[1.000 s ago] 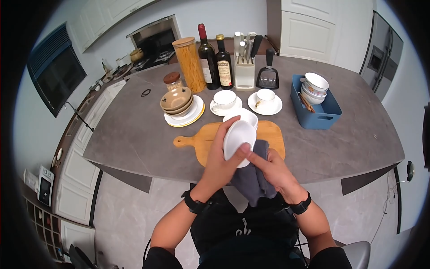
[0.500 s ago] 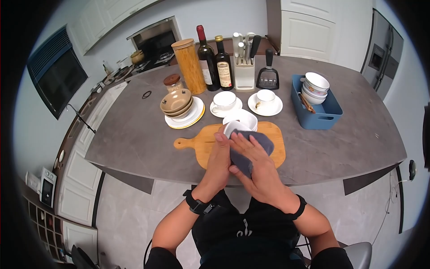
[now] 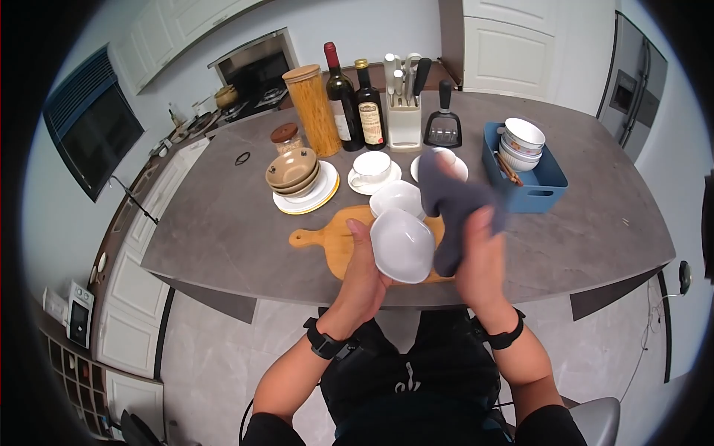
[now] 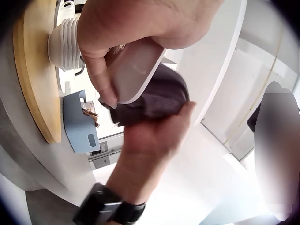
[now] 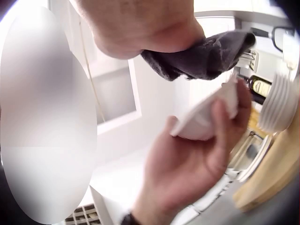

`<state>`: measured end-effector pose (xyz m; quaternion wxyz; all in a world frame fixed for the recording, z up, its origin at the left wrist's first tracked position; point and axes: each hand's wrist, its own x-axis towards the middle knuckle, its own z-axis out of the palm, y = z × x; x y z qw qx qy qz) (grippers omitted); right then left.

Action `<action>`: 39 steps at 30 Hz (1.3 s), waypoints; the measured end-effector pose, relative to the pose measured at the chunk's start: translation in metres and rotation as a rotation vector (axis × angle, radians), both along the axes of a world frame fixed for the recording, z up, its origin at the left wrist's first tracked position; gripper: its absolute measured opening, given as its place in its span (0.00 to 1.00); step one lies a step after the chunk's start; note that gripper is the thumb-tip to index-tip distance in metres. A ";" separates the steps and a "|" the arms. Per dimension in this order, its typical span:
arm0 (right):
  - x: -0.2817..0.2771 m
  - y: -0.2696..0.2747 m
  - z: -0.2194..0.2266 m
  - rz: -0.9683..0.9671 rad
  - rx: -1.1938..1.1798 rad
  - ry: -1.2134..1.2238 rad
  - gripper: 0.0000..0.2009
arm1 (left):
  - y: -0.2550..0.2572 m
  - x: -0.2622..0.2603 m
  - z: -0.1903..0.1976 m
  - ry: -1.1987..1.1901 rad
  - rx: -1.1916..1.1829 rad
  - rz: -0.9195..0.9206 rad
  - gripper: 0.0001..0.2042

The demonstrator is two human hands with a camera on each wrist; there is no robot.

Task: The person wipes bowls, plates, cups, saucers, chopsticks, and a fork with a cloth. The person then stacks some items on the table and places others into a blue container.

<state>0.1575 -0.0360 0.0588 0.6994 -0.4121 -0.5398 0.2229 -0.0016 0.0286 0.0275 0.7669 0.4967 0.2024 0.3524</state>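
White bowl (image 3: 403,245) held in left hand (image 3: 363,273), blurred cloth (image 3: 460,202) in right hand (image 3: 480,269), half-hiding saucer (image 3: 461,170)

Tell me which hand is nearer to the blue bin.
Right. The right hand is in front of the bin and to its left; the left hand, holding a bowl, is farther left.

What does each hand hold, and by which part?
The left hand holds a white bowl by its side; the right hand holds a dark cloth, exact part unclear.
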 end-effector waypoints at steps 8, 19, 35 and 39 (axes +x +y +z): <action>-0.005 0.012 -0.008 0.019 -0.112 -0.846 0.34 | -0.011 0.000 0.001 0.156 0.119 0.077 0.45; 0.036 0.016 -0.021 -0.413 -0.487 -0.689 0.23 | -0.007 -0.003 0.018 0.070 0.512 0.321 0.22; 0.046 0.009 0.000 0.261 -0.581 -0.161 0.15 | -0.003 0.028 -0.005 -0.075 0.380 0.231 0.28; 0.097 0.014 0.024 -0.049 -0.529 -0.313 0.16 | 0.005 0.022 -0.005 -0.028 0.616 0.325 0.29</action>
